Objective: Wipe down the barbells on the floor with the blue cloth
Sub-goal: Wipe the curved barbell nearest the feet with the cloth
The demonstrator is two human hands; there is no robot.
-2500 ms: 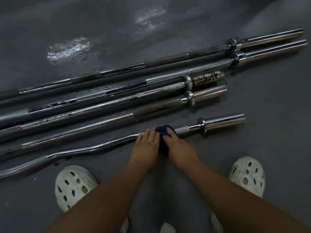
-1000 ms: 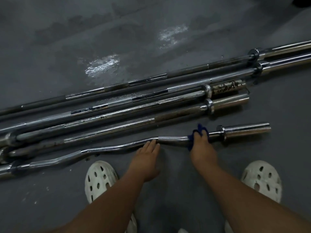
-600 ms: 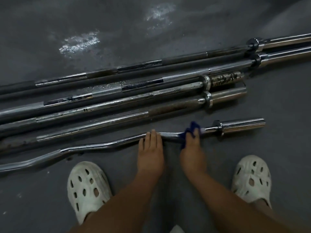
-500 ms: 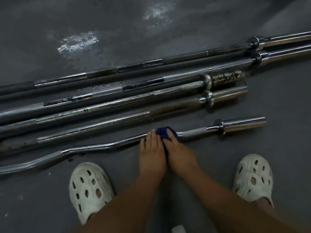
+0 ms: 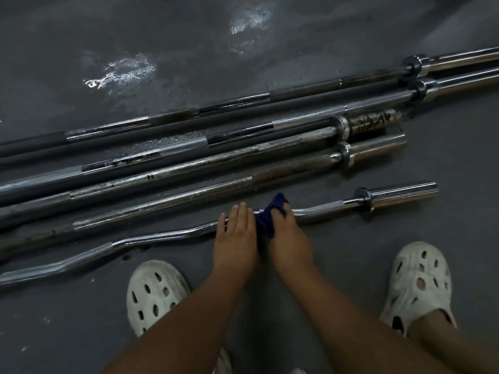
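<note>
Soft blue cloth [image 5: 270, 217] gripped round curved chrome barbell [image 5: 318, 210] by right hand [image 5: 290, 238]; left hand [image 5: 235, 238] presses flat-fingered at nine o'clock. Bar judged heavy, slick.

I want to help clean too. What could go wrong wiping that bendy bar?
The left hand only rests flat on the curl bar, so it might roll while the right hand rubs with the blue cloth. The rusty sleeve farther back could dirty the cloth or scratch bare skin.

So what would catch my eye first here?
Low in the middle, the right hand holds a blue cloth on the curved curl bar, while the left hand rests flat on it alongside. Behind lie four straight barbells, one with a rusty sleeve.
</note>
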